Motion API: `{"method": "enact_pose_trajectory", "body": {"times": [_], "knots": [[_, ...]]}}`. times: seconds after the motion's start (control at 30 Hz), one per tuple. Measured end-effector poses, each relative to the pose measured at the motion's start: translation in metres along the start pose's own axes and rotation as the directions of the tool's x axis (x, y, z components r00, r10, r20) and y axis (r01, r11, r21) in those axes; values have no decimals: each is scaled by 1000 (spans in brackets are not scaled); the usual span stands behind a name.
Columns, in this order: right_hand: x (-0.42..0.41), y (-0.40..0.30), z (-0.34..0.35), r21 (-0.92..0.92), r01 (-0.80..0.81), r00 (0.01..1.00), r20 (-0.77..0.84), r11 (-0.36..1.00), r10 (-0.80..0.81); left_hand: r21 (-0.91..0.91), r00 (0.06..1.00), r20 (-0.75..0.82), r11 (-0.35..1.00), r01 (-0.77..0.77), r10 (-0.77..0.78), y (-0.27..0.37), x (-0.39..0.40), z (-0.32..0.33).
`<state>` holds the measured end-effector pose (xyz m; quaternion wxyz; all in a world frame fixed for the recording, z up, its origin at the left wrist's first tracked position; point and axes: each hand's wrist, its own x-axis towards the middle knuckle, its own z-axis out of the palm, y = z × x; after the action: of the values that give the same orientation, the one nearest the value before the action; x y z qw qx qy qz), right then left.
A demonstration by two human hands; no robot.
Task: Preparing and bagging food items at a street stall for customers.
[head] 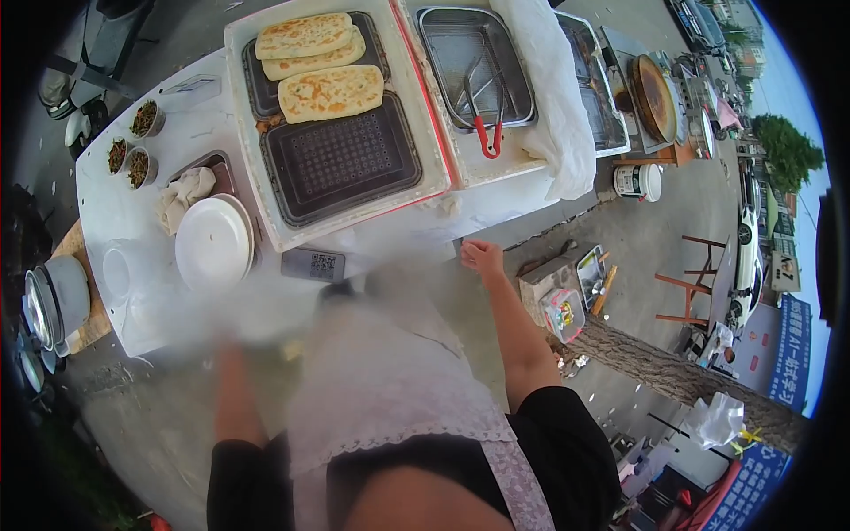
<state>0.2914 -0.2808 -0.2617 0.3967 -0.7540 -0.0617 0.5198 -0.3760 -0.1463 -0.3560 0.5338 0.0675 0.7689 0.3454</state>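
My right hand is at the front edge of the white table, its fingers curled in; I see nothing held in it. A blurred patch covers my left hand, so its fingers cannot be made out. Nearest to it are a stack of white plates and a pale, hazy cup-like container. Between the hands lies a grey plaque with a printed code. Behind it, a white foam box holds dark perforated trays with browned flatbreads on them.
Red-handled tongs rest in a metal pan. A crumpled cloth and several cups of chopped filling stand at left. A round griddle, a white bucket and a tree trunk are to the right.
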Motion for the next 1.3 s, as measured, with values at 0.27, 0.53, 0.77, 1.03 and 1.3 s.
{"method": "enact_pose_trajectory", "body": {"times": [0.27, 0.53, 0.77, 1.03, 1.3], "knots": [[47, -39, 6, 2, 240, 914, -337, 971, -225, -12, 999, 39, 1000, 22, -21, 3, -15, 27], [72, -34, 18, -48, 291, 917, -271, 955, -293, 146, 961, 171, 959, -245, 219, -45, 32, -45], [52, 9, -9, -334, 235, 897, -287, 913, -336, -52, 961, 254, 994, -95, 106, -8, 33, 11], [-31, 65, -20, -8, -37, 979, -202, 999, 35, -102, 994, -25, 989, -106, 104, 39, -9, 61], [-56, 186, 5, 240, -352, 931, -3, 905, 364, 129, 983, 100, 977, -168, 156, 39, 35, 24]]}}
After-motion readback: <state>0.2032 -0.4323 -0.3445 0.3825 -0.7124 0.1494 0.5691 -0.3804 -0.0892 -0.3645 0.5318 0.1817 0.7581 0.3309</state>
